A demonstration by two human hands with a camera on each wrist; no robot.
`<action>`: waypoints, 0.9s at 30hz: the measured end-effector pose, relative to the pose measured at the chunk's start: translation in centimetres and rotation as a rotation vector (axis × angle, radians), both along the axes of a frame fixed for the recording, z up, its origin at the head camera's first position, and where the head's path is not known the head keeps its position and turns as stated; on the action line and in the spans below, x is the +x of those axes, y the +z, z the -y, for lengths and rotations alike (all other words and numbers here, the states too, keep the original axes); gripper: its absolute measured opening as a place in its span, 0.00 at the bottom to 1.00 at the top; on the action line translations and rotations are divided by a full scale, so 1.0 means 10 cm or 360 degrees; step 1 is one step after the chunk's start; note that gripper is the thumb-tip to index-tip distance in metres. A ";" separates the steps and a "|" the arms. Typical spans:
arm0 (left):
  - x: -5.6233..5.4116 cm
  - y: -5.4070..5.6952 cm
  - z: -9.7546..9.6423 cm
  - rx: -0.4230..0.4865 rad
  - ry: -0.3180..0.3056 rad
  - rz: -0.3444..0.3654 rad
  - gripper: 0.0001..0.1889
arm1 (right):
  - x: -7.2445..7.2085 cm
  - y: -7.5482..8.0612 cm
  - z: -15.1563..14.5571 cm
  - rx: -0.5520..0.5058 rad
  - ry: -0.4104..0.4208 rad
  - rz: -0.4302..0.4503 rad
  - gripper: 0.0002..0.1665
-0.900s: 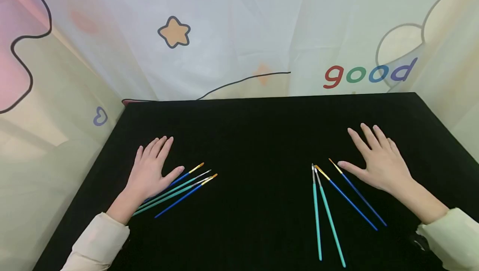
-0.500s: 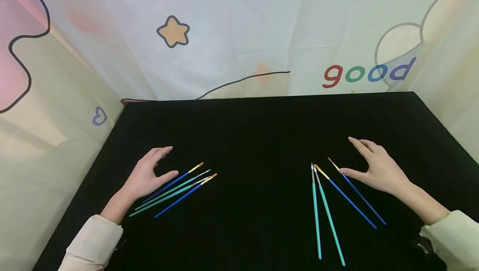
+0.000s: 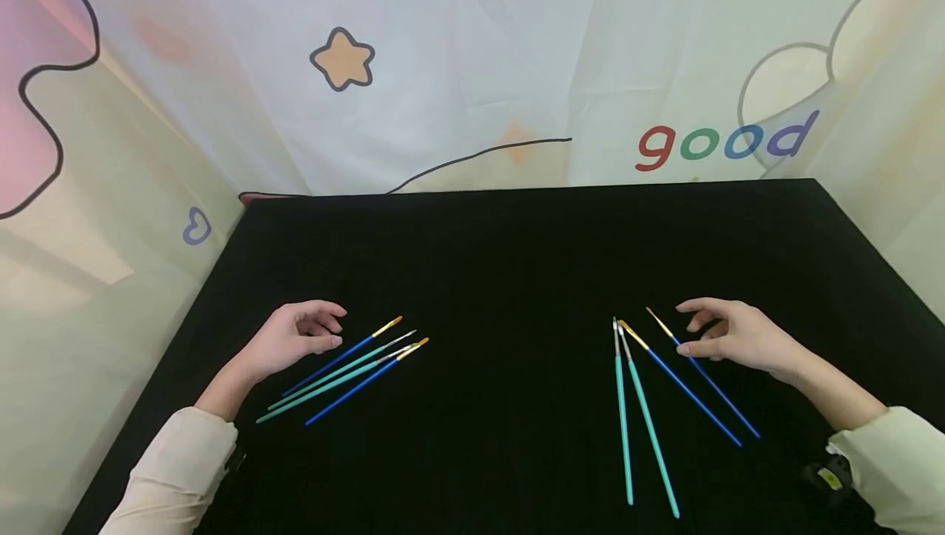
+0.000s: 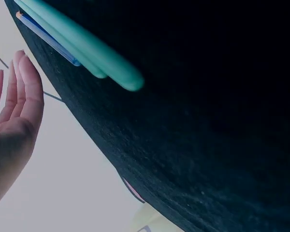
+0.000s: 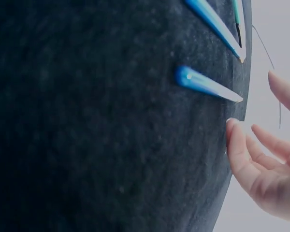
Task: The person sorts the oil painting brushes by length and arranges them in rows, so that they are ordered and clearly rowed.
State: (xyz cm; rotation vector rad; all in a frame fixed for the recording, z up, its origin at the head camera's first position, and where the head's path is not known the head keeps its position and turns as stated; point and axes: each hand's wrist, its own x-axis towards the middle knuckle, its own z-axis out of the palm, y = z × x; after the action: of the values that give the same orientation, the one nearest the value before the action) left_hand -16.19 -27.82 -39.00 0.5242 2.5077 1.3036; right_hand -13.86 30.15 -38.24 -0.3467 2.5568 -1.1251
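Two blue and two teal paintbrushes lie slanted together on the left of the black table; the far blue brush [image 3: 328, 367] is closest to my left hand [image 3: 288, 342]. That hand hovers at their left, fingers loosely bent, holding nothing. On the right, two teal brushes [image 3: 651, 428] and two blue ones fan out. My right hand [image 3: 749, 338] is over the ferrule end of the outermost blue brush [image 3: 723, 400], its thumb overlapping it in the head view. Relaxed fingers [image 5: 239, 150] appear apart from that brush in the right wrist view. Teal handle ends [image 4: 121, 72] show in the left wrist view.
The black tabletop [image 3: 472, 272] stretches between the two brush groups. A pale printed curtain [image 3: 472, 67] stands behind and on both sides, meeting the far table edge. A dark wrist device [image 3: 830, 477] sits at the right cuff.
Both hands have drawn back toward the person, and their spread fingers have bent into a loose curl. The brushes lie as before.
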 end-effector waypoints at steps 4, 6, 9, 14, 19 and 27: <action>-0.05 -0.01 -0.02 0.0002 -0.0057 0.0194 0.20 | -0.02 -0.02 -0.02 -0.0140 0.0011 0.0171 0.33; -0.07 -0.02 -0.02 -0.0015 -0.0089 0.0266 0.20 | -0.04 -0.04 -0.02 -0.0181 0.0015 0.0224 0.32; -0.10 -0.02 -0.03 -0.0034 -0.0125 0.0327 0.19 | -0.06 -0.06 -0.03 -0.0213 0.0027 0.0245 0.30; -0.11 0.01 -0.05 -0.0054 -0.0116 0.0384 0.18 | -0.06 -0.10 -0.02 -0.0197 0.0001 0.0249 0.27; -0.11 0.01 -0.06 -0.0040 -0.0091 0.0427 0.15 | -0.06 -0.13 -0.02 -0.0188 -0.0019 0.0238 0.27; -0.14 -0.04 -0.07 -0.0072 -0.0131 0.0412 0.14 | -0.08 -0.18 -0.07 -0.0213 0.0037 0.0228 0.29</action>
State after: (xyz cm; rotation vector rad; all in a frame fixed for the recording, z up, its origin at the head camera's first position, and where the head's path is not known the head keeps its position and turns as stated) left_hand -17.55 -27.12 -39.43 0.4147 2.2735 1.1975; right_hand -14.67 30.87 -40.00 -0.3153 2.3550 -1.2679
